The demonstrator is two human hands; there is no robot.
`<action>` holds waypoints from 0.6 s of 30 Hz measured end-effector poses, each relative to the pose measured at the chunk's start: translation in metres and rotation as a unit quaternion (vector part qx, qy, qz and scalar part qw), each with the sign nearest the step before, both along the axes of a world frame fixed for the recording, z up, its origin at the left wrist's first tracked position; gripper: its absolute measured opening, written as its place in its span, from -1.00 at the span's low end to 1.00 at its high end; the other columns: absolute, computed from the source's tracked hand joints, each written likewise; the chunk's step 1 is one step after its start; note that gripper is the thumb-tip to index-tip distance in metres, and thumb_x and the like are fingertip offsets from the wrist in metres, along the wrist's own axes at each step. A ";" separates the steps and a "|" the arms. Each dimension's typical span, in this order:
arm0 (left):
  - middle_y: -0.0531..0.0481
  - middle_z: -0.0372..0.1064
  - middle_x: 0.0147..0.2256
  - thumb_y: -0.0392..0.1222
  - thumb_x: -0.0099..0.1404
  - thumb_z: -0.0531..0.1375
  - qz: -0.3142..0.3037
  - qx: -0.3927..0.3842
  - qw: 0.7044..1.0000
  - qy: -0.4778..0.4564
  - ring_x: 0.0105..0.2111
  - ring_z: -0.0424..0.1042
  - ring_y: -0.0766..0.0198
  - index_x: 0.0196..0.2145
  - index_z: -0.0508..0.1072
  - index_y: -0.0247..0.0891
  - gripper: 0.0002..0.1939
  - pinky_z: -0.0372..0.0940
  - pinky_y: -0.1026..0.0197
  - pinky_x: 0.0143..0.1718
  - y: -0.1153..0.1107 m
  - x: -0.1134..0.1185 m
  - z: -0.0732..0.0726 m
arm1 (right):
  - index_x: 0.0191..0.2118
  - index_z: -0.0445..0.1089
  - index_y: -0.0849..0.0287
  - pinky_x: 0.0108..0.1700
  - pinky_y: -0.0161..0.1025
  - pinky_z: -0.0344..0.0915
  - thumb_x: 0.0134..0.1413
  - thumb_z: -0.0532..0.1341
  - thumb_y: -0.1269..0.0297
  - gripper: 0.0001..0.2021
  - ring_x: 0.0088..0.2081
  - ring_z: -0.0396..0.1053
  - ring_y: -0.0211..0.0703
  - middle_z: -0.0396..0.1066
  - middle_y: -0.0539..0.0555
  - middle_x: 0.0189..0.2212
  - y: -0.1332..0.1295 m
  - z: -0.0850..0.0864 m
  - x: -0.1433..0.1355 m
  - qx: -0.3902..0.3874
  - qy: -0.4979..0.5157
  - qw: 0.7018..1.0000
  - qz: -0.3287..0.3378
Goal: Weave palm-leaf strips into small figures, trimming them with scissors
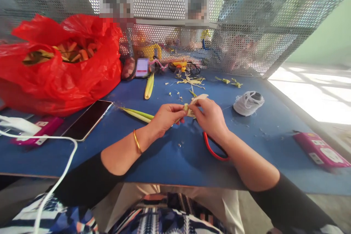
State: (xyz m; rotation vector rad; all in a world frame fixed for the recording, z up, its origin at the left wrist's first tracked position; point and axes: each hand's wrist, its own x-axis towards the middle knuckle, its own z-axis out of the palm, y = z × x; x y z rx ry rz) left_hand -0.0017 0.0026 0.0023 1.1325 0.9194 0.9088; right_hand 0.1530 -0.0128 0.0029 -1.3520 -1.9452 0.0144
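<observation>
Near the middle of the blue table (pixel 164 161), my left hand (pixel 168 117) pinches one side of a small pale leaf piece (pixel 191 110). My right hand (pixel 210 116) closes on its other side, the fingertips of both hands nearly touching. A wider pale flap (pixel 200 98) sticks up behind my right fingers. Long green-yellow leaves (pixel 137 114) lie just left of my left hand. Red-handled scissors or pliers (pixel 212 150) lie partly under my right wrist. To the right sits a spool of white thread (pixel 249 103).
A red plastic bag (pixel 95 76) of folded pieces stands at the left, by a dark phone (pixel 89 120) and white cable (pixel 71 153). Behind are a yellow leaf (pixel 149 87), scraps (pixel 192 81) and a perforated metal screen (pixel 164 3), with people beyond. A pink packet (pixel 320 150) lies right.
</observation>
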 end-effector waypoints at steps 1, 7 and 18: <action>0.09 0.29 -0.69 -0.21 -0.02 0.39 -0.007 0.002 1.000 0.001 -0.66 0.19 0.45 -0.54 0.55 -0.30 -0.88 0.05 0.36 -0.59 0.000 0.000 0.000 | -0.48 0.27 0.12 -0.36 -0.26 0.14 0.13 0.15 0.31 -0.83 -0.45 0.28 -0.21 0.38 -0.01 -0.50 0.002 -0.001 0.001 -0.028 0.008 0.999 -0.020; 0.09 0.31 -0.64 -0.15 -0.02 0.40 -0.011 0.017 1.000 0.012 -0.63 0.14 0.45 -0.52 0.57 -0.27 -0.85 0.04 0.34 -0.58 -0.003 0.003 -0.006 | -0.53 0.15 0.11 -0.49 -0.31 -0.06 0.09 0.12 0.26 -0.79 -0.57 0.05 -0.29 0.18 -0.09 -0.63 0.004 -0.004 0.000 -0.116 0.049 0.990 -0.062; 0.11 0.38 -0.62 -0.24 -0.04 0.39 0.088 -0.010 0.996 -0.001 -0.70 0.16 0.45 -0.40 0.31 -0.21 -0.68 -0.06 0.34 -0.65 0.004 -0.002 -0.004 | -0.35 0.40 0.16 -0.53 -0.31 0.01 -0.04 0.23 0.20 -0.84 -0.59 0.09 -0.32 0.23 -0.12 -0.64 0.014 0.011 0.019 -0.309 0.230 0.921 0.056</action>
